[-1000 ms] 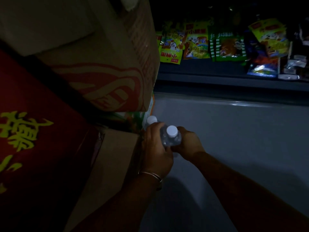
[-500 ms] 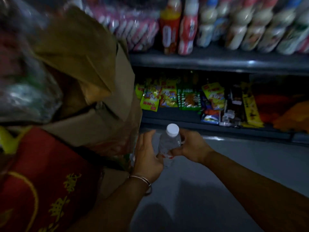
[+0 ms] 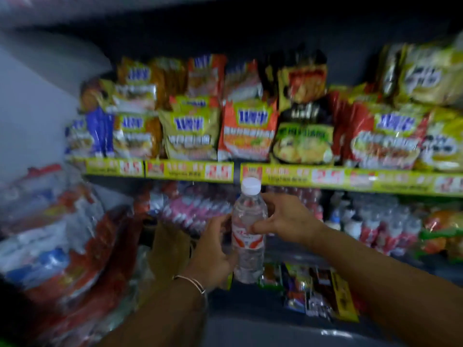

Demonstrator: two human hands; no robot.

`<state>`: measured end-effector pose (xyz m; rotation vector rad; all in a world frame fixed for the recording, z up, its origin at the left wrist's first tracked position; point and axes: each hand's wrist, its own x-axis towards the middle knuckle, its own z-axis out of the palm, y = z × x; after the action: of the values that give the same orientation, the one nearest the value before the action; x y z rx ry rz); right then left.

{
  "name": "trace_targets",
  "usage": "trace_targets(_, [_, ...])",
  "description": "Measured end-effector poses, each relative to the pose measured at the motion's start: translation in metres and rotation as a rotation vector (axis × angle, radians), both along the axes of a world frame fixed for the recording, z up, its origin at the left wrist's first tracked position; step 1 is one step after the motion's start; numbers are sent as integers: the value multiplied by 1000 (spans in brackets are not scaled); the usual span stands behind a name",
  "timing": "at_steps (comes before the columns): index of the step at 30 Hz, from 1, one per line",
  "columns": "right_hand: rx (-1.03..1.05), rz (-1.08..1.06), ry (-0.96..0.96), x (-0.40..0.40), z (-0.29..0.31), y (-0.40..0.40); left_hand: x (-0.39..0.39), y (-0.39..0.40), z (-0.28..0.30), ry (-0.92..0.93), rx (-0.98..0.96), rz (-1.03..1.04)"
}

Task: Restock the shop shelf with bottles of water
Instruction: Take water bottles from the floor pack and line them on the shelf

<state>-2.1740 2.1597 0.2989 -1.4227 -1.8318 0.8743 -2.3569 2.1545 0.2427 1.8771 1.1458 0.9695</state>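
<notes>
So, pretty blurry and dim here, but easy enough to make out: both hands on one water bottle (image 3: 248,231), held upright in front of the shop shelf (image 3: 350,182). Right hand (image 3: 283,221) wrapped round the upper half, thumb pressed on the front just above the red-and-white label, fingers curled behind. Left hand (image 3: 213,254) cupping the lower left side, fingers curved against the plastic, with a thin metal bracelet (image 3: 191,283) on the wrist below. White cap (image 3: 250,185) sticking up above the right fingers, right in line with the yellow price strip along the shelf edge. Clear base of the bottle hanging just below and to the right of the left fingers. Beyond the fingertips, on the level under the price strip, rows of small drink bottles (image 3: 198,209) with pink and red wrapping, and more bottles (image 3: 383,226) off past the right hand's knuckles. Up above the fingers, stacked noodle packets (image 3: 248,128) in yellow, orange and green. Way out to the left of the left hand, shrink-wrapped packs (image 3: 50,241) in red, white and blue. Under the right forearm, a few snack packets (image 3: 320,289) on a low ledge. Print on all of it too smeared to read.
</notes>
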Motion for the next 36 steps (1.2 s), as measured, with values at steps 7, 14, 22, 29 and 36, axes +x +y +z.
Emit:
trace_targets(7, [230, -61, 128, 3, 190, 49, 5, 44, 187, -117, 191, -30])
trace_targets(14, [393, -95, 265, -21, 339, 92, -14, 93, 329, -191, 354, 19])
trace_targets(22, [561, -107, 255, -56, 460, 159, -43, 166, 440, -244, 562, 107])
trace_targets(29, [555, -185, 201, -72, 503, 224, -52, 242, 470, -172, 575, 133])
trace_targets(36, [459, -221, 158, -75, 488, 266, -43, 287, 454, -73, 571, 212])
